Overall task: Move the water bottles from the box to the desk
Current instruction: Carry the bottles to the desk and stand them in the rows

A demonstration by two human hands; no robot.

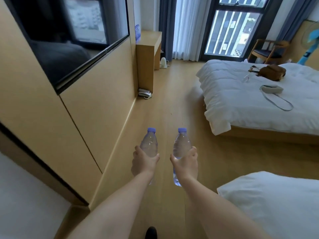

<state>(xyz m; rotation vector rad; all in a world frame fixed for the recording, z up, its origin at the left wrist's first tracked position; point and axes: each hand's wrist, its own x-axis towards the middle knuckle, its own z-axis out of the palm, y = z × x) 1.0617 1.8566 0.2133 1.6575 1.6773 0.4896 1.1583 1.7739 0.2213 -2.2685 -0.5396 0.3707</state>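
Observation:
I hold one clear water bottle with a purple cap in each hand, out in front of me over the wooden floor. My left hand (144, 163) grips the left bottle (149, 144) round its middle. My right hand (186, 163) grips the right bottle (181, 144) the same way. Both bottles stand roughly upright. The wooden desk (150, 44) stands far ahead on the left by the curtains. Several bottles (137, 34) with purple caps stand on it against the wall. No box is in view.
A wall-mounted TV (69, 38) and wood panelling run along the left. A white bed (259, 97) with a brown bag (271, 72) and a grey pouch (271, 88) lies on the right, another white bed corner (269, 204) near right. A phone (144, 93) and a kettle (163, 63) sit on the floor by the desk.

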